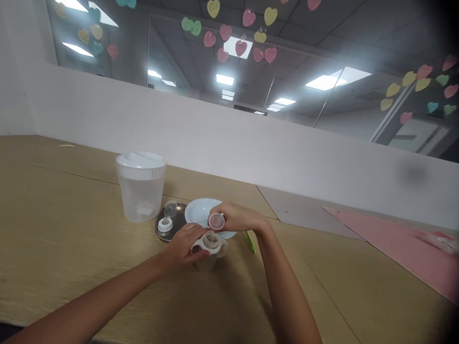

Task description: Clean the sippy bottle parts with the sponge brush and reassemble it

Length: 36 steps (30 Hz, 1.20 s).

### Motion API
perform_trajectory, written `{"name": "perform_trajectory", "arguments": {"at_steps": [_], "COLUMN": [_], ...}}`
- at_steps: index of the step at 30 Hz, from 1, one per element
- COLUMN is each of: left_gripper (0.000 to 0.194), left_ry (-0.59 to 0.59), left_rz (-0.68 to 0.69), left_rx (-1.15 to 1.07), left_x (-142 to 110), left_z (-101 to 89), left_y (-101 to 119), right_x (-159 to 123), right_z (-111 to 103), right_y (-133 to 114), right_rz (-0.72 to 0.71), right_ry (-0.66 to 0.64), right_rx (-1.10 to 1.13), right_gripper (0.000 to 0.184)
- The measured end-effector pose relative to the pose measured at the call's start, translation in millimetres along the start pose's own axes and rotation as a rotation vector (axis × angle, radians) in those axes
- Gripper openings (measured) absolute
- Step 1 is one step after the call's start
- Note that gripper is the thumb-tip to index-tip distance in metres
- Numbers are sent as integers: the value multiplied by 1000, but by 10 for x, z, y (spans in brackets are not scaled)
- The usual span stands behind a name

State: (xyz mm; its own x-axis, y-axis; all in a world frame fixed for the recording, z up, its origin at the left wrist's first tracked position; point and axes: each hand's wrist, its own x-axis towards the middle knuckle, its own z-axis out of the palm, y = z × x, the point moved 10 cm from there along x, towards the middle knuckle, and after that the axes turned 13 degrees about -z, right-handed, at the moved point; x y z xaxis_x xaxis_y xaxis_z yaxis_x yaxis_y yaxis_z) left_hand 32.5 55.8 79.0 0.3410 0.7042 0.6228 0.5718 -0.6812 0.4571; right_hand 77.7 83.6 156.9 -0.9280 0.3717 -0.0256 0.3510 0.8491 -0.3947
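My left hand (188,242) is closed around the side of a wide-necked baby bottle (211,242) with white handles. The bottle stands upright with its mouth uncovered. Just above that mouth, my right hand (232,217) grips a small translucent cup (216,220), tilted so its round opening faces me. Whether anything is left inside the cup I cannot tell. Behind both hands lies a white bowl (195,209), partly covered by my right hand. To the left, a metal tray (182,210) carries a white bottle collar with a teat (165,224) and a clear dome cap (170,209).
A translucent lidded bucket (141,191) stands at the back left of the wooden table (71,229). Right of the bowl, a green strip-like object (250,241) lies near my right wrist. A pink sheet (387,243) covers the far right. A white wall (215,134) rises behind.
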Motion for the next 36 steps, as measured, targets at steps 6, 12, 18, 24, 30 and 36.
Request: {"name": "perform_trajectory", "arguments": {"at_steps": [6,12,18,24,30,36], "left_gripper": [44,47,31,25,30,19], "left_ry": [10,-33,364,269,130,254], "left_rz": [4,-6,-309,-527,-682,-624], "left_rx": [18,-16,-197,202,221,179], "left_x": [7,10,5,54,-9,19], "left_z": [-2,-11,-588,-691,-476,-625], "left_y": [4,25,-476,-1024,-1314,-1156], "right_x": [-15,-43,-143,-256,-279,-296], "right_z": [113,141,19,-139,-161,-201], "right_y": [84,107,132,161,148,135], "right_rz": [44,76,84,110,138,154], "right_ry": [-95,-94,-25,55,69,102], "right_rx": [27,136,177,159,139,109], "right_gripper": [13,21,40,38,38,37]}}
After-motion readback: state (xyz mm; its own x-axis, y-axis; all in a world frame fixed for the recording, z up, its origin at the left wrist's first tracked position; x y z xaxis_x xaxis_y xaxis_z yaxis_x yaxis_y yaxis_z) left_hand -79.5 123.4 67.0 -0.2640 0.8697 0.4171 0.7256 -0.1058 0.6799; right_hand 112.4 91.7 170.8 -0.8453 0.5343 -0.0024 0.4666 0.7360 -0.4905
